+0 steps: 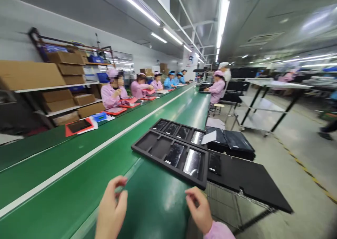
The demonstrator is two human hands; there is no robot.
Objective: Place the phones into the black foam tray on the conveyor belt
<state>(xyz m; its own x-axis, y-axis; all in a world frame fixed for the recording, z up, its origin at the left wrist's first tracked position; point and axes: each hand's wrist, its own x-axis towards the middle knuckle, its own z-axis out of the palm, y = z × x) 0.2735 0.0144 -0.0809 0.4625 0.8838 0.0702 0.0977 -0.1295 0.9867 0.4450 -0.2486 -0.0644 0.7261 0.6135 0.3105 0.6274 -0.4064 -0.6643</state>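
Observation:
My left hand [112, 207] hovers low over the green conveyor belt [79, 161], fingers curled loosely with thumb and fingertips close, nothing visible in them. My right hand [200, 207], in a pink sleeve, hangs at the belt's near edge with fingers bent inward, holding nothing I can see. Just beyond my hands lies a black compartment tray [158, 149] with two shiny wrapped phone-like pieces [184, 158] in its slots. A second black tray [179, 130] sits behind it with several similar pieces.
Flat black trays [247, 179] rest on a wire rack to the right of the belt. Across the belt, seated workers in pink and blue coats [113, 91] handle red trays. Shelves with cardboard boxes [63, 77] stand at left. A white table [273, 91] stands at right.

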